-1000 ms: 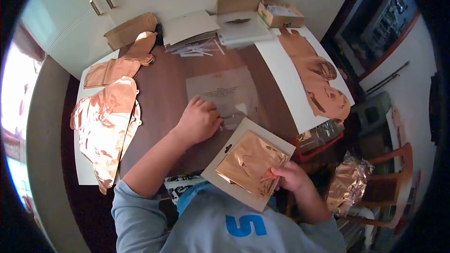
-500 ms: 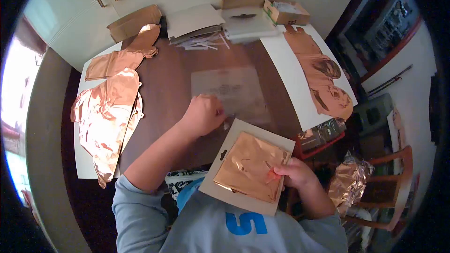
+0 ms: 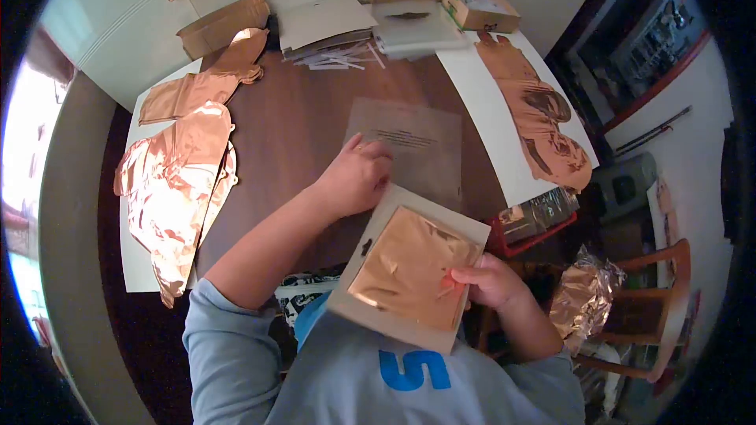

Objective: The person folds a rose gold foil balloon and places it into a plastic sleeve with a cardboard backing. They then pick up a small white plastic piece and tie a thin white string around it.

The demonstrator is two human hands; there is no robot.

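My right hand (image 3: 490, 283) grips a light card by its right edge, thumb on top. On the card lies a folded copper-coloured foil piece (image 3: 409, 260), with a small red-orange thing under the thumb. My left hand (image 3: 358, 175) is closed at the near left part of a clear plastic bag (image 3: 417, 142) with printed text, just above the card's top corner. Its fingertips are curled under, and what they hold is hidden.
Copper foil shapes (image 3: 177, 173) lie on white board at the left, another (image 3: 535, 114) at the right. Behind are stacked cards (image 3: 327, 24), paper strips (image 3: 339, 57), clear bags (image 3: 413, 27) and an open box (image 3: 480, 12). A chair (image 3: 673, 299) holds crumpled foil (image 3: 583, 299).
The clear bag has shifted right on the table. My left hand has moved up and right with it, and the card has tilted and shifted slightly left in my right hand.
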